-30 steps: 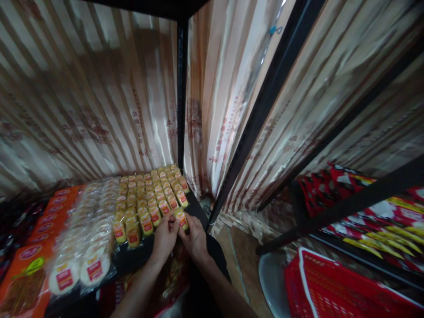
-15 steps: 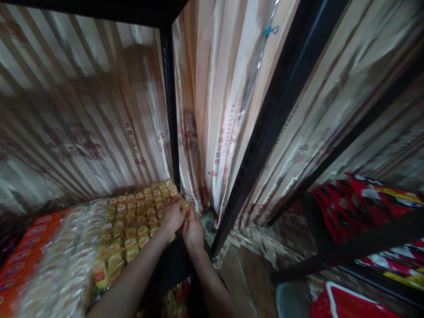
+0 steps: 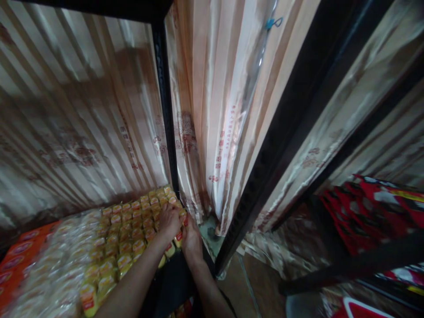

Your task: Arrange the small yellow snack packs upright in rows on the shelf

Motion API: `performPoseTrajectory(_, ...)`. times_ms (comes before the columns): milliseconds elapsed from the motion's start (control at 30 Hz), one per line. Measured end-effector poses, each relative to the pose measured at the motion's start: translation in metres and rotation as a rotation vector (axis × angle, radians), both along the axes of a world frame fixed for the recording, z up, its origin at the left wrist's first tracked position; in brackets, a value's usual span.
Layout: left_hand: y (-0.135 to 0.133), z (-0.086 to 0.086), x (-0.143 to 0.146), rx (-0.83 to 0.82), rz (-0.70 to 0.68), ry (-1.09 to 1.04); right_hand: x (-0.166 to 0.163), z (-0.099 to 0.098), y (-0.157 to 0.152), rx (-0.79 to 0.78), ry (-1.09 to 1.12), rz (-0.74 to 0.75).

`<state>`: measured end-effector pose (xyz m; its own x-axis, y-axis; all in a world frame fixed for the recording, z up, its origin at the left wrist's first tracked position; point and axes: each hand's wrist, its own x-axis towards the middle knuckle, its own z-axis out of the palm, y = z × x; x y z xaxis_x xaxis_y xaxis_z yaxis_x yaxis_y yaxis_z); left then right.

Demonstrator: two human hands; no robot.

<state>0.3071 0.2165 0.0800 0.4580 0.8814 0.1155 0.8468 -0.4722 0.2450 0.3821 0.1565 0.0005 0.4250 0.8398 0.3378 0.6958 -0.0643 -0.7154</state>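
Rows of small yellow wrapped snack packets (image 3: 132, 221) stand packed together on a dark shelf (image 3: 170, 285). At the right end of the rows, my left hand (image 3: 170, 222) has its fingers curled against a single yellow packet (image 3: 183, 214). My right hand (image 3: 192, 238) closes on the same packet from the right, its thumb side toward the left hand. The fingers partly hide the packet, and the fingertips are hard to make out. Red-and-yellow packet fronts (image 3: 178, 238) show just below the hands.
Clear-wrapped pale packets (image 3: 66, 247) and an orange box (image 3: 24, 251) sit on the shelf's left. Dark metal posts (image 3: 271, 154) rise beside and behind the hands. Printed pleated curtains (image 3: 212, 88) hang at the back. Red bags (image 3: 361, 212) fill a right-hand shelf.
Both hands and the packet have come slightly lower and nearer, at the row's end. The view has shifted, with the shelf's front packets now showing below the hands.
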Motion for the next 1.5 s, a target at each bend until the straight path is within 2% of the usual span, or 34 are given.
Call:
performPoseTrajectory(133,0.001,0.002,0.001,-0.01,0.031,-0.019,0.005,-0.008,0.006,0.03,0.06,0.044)
performPoseTrajectory(300,0.001,0.006,0.0,-0.038,0.088,-0.033,0.008,-0.007,0.012,0.061,0.131,0.09)
performPoseTrajectory(500,-0.001,0.009,-0.001,-0.009,0.155,0.034,0.007,-0.011,0.017,0.115,0.144,0.11)
performPoseTrajectory(767,0.005,-0.003,-0.005,0.056,0.093,0.024,-0.006,-0.019,0.016,0.089,0.123,0.094)
performPoseTrajectory(967,-0.002,0.001,-0.011,0.074,0.081,-0.085,-0.012,-0.017,0.007,0.113,0.047,0.075)
performPoseTrajectory(1100,-0.019,0.007,-0.022,0.131,0.139,-0.173,-0.018,-0.016,-0.009,0.127,0.038,0.001)
performPoseTrajectory(1233,-0.052,0.003,-0.034,0.128,0.202,-0.248,-0.02,-0.015,-0.028,0.113,-0.054,0.014)
performPoseTrajectory(1367,-0.089,-0.006,-0.036,-0.012,0.228,-0.33,-0.02,-0.012,-0.038,0.084,-0.117,0.057)
performPoseTrajectory(1500,-0.105,-0.007,-0.031,-0.19,0.222,-0.309,-0.019,-0.008,-0.039,0.048,-0.083,0.061)
